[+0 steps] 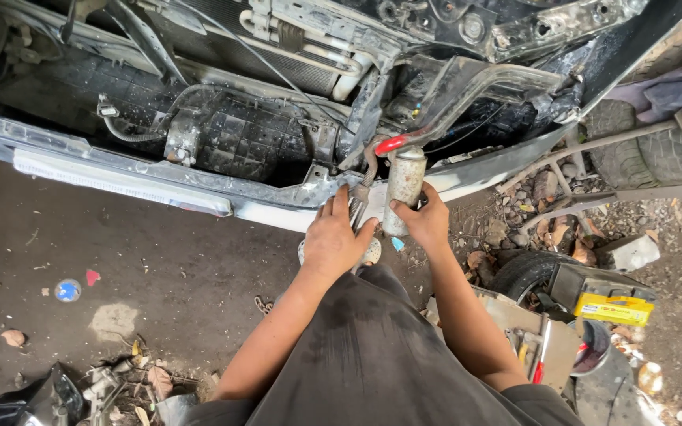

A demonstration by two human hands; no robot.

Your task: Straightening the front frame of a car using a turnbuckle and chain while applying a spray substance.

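A grimy silver metal cylinder [405, 183] hangs upright at the open front of a stripped car [199, 134], under a red cap [391, 144]. My right hand [425, 219] grips the cylinder's lower part from the right. My left hand [331, 237] sits just left of it, fingers wrapped on a metal pipe fitting [359, 199] that curves up toward the red cap. Both forearms reach forward over my dark grey lap [372, 355].
The car's front rail [120, 177] runs across the view over a dirt floor [159, 268]. Tyres [665, 154] lie at right. A box with tools [542, 339], a yellow-and-black case [616, 308] and a small bucket [591, 347] sit at lower right. Litter lies at lower left.
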